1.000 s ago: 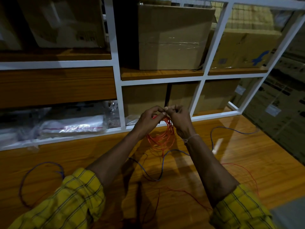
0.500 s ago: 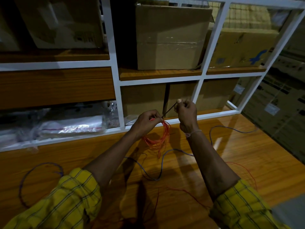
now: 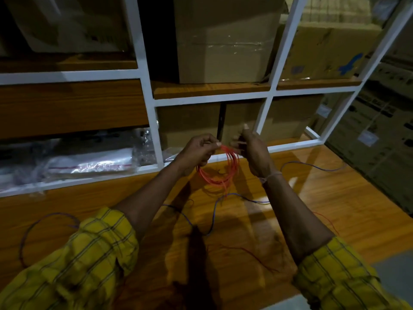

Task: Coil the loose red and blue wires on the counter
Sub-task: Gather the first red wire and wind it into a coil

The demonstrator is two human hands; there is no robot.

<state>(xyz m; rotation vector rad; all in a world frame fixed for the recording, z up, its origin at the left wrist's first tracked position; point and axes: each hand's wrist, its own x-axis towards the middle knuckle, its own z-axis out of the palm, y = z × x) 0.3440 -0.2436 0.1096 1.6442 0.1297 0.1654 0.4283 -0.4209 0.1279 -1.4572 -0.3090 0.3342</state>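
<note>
A red wire coil [image 3: 220, 173] of several loops hangs above the wooden counter [image 3: 335, 209]. My left hand [image 3: 199, 151] pinches the top of the coil between thumb and fingers. Just to its right, my right hand [image 3: 251, 148] is raised with curled fingers, holding the thin tail of the red wire near the coil's top. A loose blue wire [image 3: 212, 217] snakes across the counter beneath my arms and off to the right. Another blue loop [image 3: 35, 227] lies at the far left. A loose thin red wire [image 3: 248, 251] lies near the front edge.
A white-framed shelf unit [image 3: 152, 121] stands along the back of the counter, with cardboard boxes [image 3: 223, 39] in its compartments and clear plastic bags [image 3: 89, 164] at lower left. Stacked cartons [image 3: 380, 130] rise on the right.
My right hand pulled up and away from the left, drawing the wire tail out, then came back down close to the coil's top. The left hand kept holding the coil.
</note>
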